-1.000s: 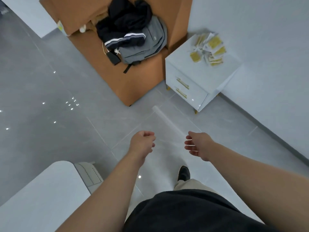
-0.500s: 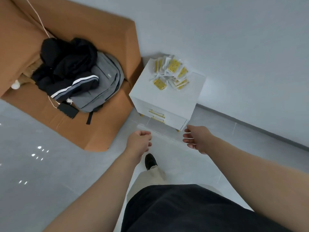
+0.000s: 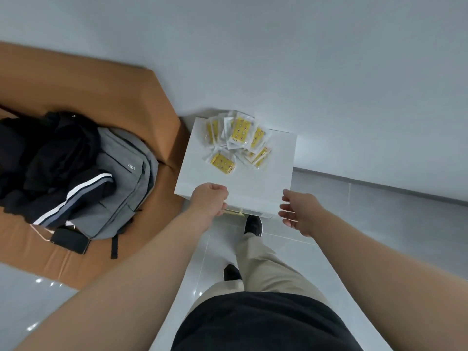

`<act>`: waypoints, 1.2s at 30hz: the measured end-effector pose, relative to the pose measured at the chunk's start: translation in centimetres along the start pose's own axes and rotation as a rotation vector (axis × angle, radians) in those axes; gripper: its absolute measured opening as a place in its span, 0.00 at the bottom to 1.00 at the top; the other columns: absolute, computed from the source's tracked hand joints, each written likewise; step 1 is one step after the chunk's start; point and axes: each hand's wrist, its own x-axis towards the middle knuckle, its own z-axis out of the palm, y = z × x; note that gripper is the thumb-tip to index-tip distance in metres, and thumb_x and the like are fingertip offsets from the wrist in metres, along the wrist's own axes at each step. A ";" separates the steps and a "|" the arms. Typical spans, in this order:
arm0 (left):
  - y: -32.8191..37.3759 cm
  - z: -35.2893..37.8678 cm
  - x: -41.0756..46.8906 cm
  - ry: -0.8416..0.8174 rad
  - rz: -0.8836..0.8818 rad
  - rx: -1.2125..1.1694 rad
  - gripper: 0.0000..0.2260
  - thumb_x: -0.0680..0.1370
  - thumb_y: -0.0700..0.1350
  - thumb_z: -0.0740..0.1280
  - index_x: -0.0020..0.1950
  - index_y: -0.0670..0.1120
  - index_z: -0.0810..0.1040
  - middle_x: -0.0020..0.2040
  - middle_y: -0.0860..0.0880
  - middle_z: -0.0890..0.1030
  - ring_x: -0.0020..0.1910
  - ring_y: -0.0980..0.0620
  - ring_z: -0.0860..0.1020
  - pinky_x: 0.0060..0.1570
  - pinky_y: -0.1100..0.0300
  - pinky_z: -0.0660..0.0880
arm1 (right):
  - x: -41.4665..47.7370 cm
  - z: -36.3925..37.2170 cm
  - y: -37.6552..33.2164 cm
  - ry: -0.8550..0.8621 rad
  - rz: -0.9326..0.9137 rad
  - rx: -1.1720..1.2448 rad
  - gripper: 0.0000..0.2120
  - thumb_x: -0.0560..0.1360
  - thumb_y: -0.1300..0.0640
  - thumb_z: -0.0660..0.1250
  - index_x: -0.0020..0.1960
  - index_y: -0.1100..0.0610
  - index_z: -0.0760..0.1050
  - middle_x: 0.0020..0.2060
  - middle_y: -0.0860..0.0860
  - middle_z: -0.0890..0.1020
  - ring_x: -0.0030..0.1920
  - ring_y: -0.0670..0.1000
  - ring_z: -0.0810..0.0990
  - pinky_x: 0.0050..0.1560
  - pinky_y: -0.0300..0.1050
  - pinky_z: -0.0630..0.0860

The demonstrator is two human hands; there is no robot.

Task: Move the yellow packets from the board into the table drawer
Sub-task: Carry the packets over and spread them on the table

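Several yellow packets in clear wrappers lie in a loose pile on the far part of the white bedside table's top. My left hand is curled at the table's front edge, its fingers by the gold drawer handle; I cannot tell whether it grips the handle. The drawer front is mostly hidden under the tabletop and looks closed. My right hand hovers at the table's front right corner with fingers apart, holding nothing.
An orange-brown sofa stands left of the table, with a grey backpack and a black jacket on it. A white wall runs behind. My feet are on the grey tiled floor under the table's front.
I have walked up to the table, which now lies directly below me. Both hands have risen from the floor area to the table's front edge, the left one reaching the drawer handle.
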 end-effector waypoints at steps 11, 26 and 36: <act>4.6 1.0 17.2 0.086 -0.097 0.069 0.09 0.80 0.43 0.66 0.59 0.45 0.79 0.42 0.48 0.78 0.45 0.47 0.79 0.50 0.53 0.80 | 14.1 7.7 -10.7 0.001 0.072 -0.061 0.13 0.78 0.49 0.71 0.56 0.56 0.75 0.53 0.53 0.76 0.52 0.56 0.80 0.45 0.49 0.79; 6.6 4.5 34.3 0.214 -0.100 0.153 0.46 0.66 0.68 0.76 0.76 0.46 0.65 0.69 0.47 0.70 0.65 0.41 0.74 0.60 0.42 0.78 | 25.4 16.0 -16.4 0.221 0.021 -0.168 0.51 0.58 0.25 0.75 0.71 0.53 0.67 0.61 0.52 0.74 0.60 0.60 0.74 0.48 0.53 0.74; 7.1 3.4 34.7 0.208 -0.041 0.115 0.41 0.64 0.62 0.81 0.71 0.47 0.70 0.64 0.48 0.75 0.62 0.44 0.76 0.54 0.52 0.75 | 25.9 15.8 -14.8 0.364 -0.099 -0.156 0.50 0.55 0.27 0.78 0.68 0.50 0.67 0.58 0.50 0.69 0.63 0.58 0.71 0.63 0.62 0.74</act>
